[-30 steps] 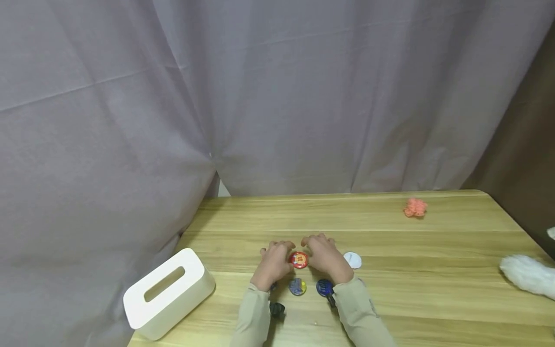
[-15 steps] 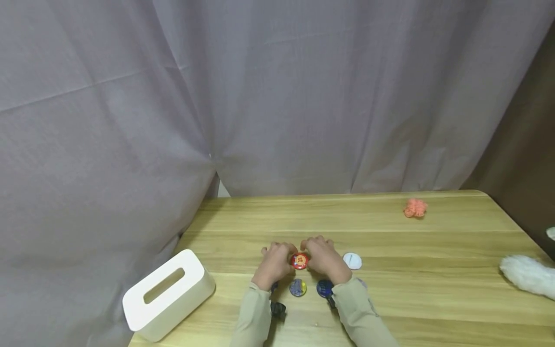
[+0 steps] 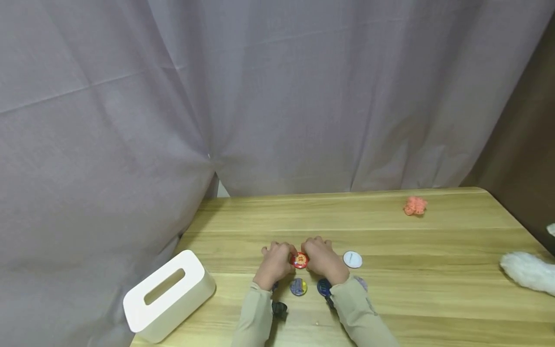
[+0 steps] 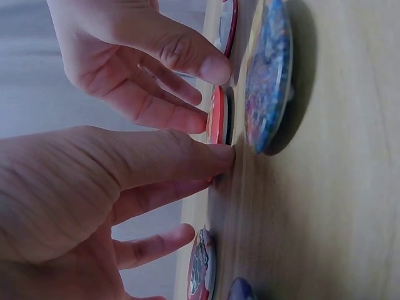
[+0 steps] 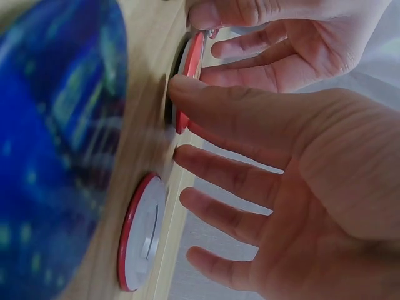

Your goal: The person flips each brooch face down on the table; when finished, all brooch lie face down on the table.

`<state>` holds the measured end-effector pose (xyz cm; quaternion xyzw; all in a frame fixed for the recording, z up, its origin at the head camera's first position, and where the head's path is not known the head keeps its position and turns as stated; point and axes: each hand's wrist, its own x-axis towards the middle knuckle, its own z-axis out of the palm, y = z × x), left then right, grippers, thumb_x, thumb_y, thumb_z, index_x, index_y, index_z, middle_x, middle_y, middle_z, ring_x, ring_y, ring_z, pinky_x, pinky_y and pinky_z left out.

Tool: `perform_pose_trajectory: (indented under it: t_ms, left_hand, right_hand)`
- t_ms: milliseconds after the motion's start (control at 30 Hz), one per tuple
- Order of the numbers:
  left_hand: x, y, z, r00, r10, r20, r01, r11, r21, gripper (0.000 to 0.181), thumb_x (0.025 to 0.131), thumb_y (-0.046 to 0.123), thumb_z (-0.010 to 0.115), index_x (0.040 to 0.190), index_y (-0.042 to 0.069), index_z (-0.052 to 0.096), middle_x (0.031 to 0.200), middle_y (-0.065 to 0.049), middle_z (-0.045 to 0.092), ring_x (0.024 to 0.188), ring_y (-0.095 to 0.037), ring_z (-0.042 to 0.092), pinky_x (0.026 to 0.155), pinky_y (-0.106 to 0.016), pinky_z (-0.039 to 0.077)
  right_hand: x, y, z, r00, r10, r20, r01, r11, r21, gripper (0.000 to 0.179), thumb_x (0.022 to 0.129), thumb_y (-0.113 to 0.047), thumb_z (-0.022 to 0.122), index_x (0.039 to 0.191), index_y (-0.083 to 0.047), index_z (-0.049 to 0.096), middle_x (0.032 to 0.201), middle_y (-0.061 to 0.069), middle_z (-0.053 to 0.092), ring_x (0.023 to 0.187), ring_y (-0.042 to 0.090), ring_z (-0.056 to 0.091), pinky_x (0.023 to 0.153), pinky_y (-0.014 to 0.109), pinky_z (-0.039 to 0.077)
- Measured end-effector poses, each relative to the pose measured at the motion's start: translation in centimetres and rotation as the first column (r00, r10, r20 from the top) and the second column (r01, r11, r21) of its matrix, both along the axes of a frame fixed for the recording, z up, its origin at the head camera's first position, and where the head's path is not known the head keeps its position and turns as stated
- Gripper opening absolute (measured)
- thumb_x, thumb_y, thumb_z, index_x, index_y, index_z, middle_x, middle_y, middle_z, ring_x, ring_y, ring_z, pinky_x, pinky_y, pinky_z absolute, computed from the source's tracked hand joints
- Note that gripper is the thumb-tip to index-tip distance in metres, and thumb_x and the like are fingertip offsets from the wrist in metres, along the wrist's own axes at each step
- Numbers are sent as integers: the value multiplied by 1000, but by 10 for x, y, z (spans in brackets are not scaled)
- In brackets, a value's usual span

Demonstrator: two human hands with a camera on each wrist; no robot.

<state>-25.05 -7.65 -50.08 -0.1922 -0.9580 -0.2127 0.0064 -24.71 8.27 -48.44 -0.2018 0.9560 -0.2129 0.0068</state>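
The rim of a red badge [image 3: 300, 260] is pinched from one side between the thumb and forefinger of the left hand [image 3: 275, 264] and from the other by those of the right hand [image 3: 323, 260]. Only a narrow gap, filled by the badge, is left between each thumb and forefinger, while the right hand's other fingers are fanned out, apart from it. The badge is held low over the table [image 3: 243, 226], between the two hands; whether its underside is touching the wood cannot be told.

Little weight is to be expected, and a stiff body that should not be bent by a light pinch. The face is glossy, so slipping seems likely if it is pressed flat from above; the rim is best taken at opposite edges. A pin may be fitted underneath, as a slim bar is seen on the back of the white-backed badge [image 5: 142, 234], so fingertips are better kept off the middle of the underside.

Nearer the person, a yellow-and-blue badge [image 3: 298, 286] and a dark blue badge [image 3: 323, 287] are laid out, the latter partly covered by the right arm. Farther out, a slotted white box [image 3: 186, 300] is placed to the left, and a coral bundle [image 3: 415, 206] toward the far edge.
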Motion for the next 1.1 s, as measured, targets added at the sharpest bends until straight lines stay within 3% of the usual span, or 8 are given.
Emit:
perform_pose_trajectory:
  t_ms: [467,833,1100]
  left_hand:
    - [1,-1,-4,1000,-7,-19,7,1000,18,26,65,4,88,87,13,76,89,-1,73,96,-32,58,85,-63,34]
    - [-1,-2,-5,999,-6,-42,6,1000,10,22,67,5,86,84,14,75,88,0,73,94,-32,59,85,-66,35]
    - [0,-2,-2,998,-7,-68,7,1000,7,23,67,2,84,86,14,77,87,2,73,94,-31,60,85,-65,36]
  right_hand:
    - [4,-3,-5,999,10,-40,-9,1000,12,24,71,8,79,72,-8,62,75,1,53,77,24,47,75,48,37]
    - [5,-5,-6,994,38,-100,-38,999,-1,25,70,17,68,73,-7,61,73,1,54,75,24,50,73,48,41]
    - [5,-2,-4,997,40,-73,-42,999,-29,27,66,18,69,75,-6,61,75,2,56,77,24,50,77,50,41]
